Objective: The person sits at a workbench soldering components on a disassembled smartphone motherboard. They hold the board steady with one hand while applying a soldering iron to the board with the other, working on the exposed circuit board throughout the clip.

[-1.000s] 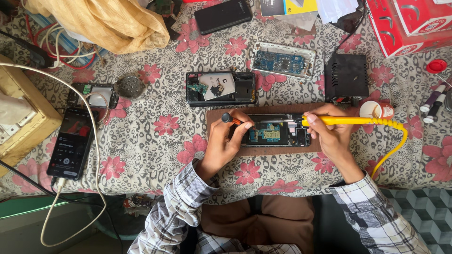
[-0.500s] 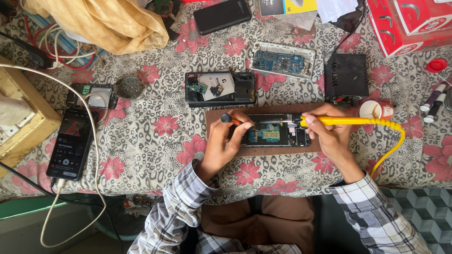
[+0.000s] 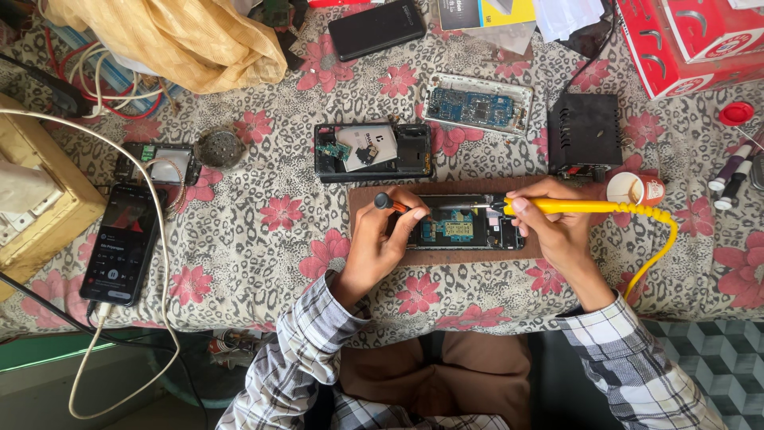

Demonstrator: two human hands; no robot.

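On the brown work mat [image 3: 374, 199] at the middle of the table, seen from the head camera, an opened phone [image 3: 461, 231] lies flat with its circuit board up. The left hand [image 3: 378, 243] is closed around a small dark-handled tool [image 3: 391, 204], its tip angled down toward the board. The right hand [image 3: 557, 231] grips a yellow soldering iron [image 3: 589, 206] like a pen, tip over the phone's upper edge; its yellow cord [image 3: 656, 255] loops off to the right. To do this well, I judge both wrists should rest on the mat, the iron should touch only the intended joint, and the cord should stay clear of the small cup [image 3: 625, 189].

Packages sit along the far edge: a red and white carton [image 3: 692, 40] at the top right corner, a yellow and black printed box [image 3: 485, 12] at top centre with white papers [image 3: 569, 14] beside it. A red round lid [image 3: 735, 113] lies by the right edge.
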